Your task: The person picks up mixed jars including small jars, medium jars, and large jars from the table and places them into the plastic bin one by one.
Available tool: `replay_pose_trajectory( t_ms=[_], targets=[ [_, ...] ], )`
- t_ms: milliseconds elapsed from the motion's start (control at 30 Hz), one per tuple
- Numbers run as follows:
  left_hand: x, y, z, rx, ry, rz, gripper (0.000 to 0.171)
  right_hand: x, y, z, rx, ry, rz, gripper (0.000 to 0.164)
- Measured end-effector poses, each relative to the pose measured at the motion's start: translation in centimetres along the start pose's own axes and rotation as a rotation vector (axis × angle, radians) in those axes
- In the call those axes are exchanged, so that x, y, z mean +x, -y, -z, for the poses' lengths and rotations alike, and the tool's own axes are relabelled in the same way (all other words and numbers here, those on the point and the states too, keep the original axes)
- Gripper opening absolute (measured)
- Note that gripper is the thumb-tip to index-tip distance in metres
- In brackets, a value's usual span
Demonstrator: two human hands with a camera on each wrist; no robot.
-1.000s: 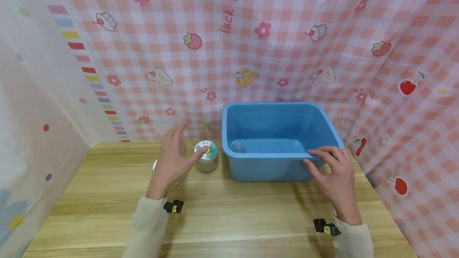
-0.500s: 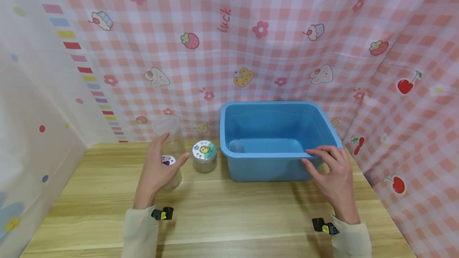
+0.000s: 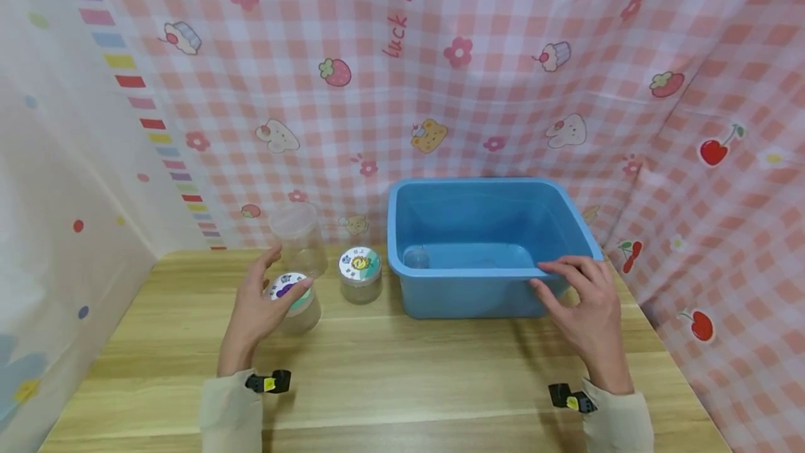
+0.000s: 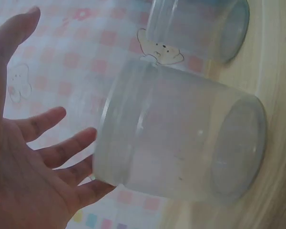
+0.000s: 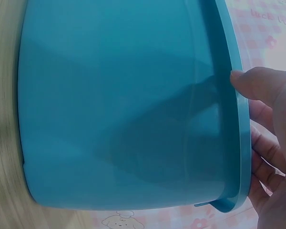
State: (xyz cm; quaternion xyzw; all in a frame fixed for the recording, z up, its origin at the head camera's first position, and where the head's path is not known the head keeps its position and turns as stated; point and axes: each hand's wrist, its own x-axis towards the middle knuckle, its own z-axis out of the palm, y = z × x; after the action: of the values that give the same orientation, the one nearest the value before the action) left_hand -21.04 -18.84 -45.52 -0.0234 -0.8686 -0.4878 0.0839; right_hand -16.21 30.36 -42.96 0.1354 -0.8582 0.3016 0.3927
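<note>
Beige sleeves [image 3: 231, 411] carry black wrist cameras [image 3: 269, 382]. Left hand [image 3: 253, 307]: thumb and fingers spread wide at the lid of a clear jar with a purple-and-green label [image 3: 300, 318], upright on the wood-grain tabletop [image 3: 402, 376]; nothing gripped, contact cannot be determined. Right hand [image 3: 586, 306]: thumb and fingers pinch the near rim of a blue plastic tub [image 3: 472, 299], by its right corner. Between jar and tub stands a clear jar with a sunflower label [image 3: 360, 278]. Small round clear object [image 3: 416, 257]: inside the tub, left side. Taller clear container [image 3: 295, 226]: upright behind the first jar, before pink gingham cloth [image 3: 402, 100].
</note>
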Motion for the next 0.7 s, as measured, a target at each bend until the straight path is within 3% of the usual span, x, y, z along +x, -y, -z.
replay_pose_trajectory(
  t_ms=[133,267,500,700],
  targets=[
    [-0.1,0.8,0.2,-0.1,0.069,0.075,0.096,-0.1,-0.2,-0.1,0.014,-0.005,0.012,0.041],
    [0.0,1.7,0.2,-0.155,0.112,0.107,0.097,-0.1,-0.3,-0.1,0.015,0.0,0.003,0.042],
    [0.2,3.5,0.3,-0.173,0.203,0.093,0.106,-0.1,-0.4,-0.1,0.012,-0.006,0.003,0.042],
    [-0.1,4.2,0.3,-0.159,0.266,0.149,0.11,-0.1,-0.3,0.0,0.011,-0.003,0.002,0.042]
  ],
)
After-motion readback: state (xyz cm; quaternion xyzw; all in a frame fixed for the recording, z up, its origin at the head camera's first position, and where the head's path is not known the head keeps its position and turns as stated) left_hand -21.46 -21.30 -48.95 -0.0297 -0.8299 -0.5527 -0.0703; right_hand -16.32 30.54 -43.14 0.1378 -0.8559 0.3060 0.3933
